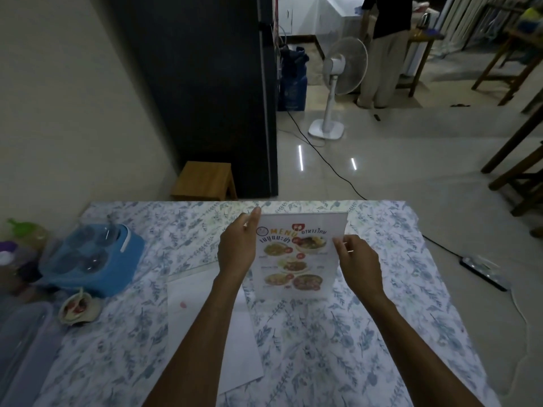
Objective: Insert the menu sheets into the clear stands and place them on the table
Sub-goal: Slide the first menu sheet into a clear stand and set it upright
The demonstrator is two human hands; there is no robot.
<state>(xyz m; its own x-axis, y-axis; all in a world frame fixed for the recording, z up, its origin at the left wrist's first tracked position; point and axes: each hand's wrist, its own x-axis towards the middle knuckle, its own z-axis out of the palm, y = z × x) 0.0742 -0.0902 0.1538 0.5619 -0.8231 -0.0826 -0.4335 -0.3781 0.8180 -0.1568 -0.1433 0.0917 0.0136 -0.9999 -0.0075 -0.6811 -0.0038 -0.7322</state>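
A clear stand stands upright on the floral tablecloth, mid-table, with a printed menu sheet of food photos inside it. My left hand grips the stand's left edge, fingers reaching its top corner. At the right edge, my right hand pinches the stand between thumb and fingers. Flat on the cloth under my left forearm lie white sheets, face down, one with a small red mark.
A blue holder with upturned glasses stands at the table's left, with a small bowl and a plastic box nearer me. Beyond the table are a wooden stool, a dark cabinet, a white fan and a standing person.
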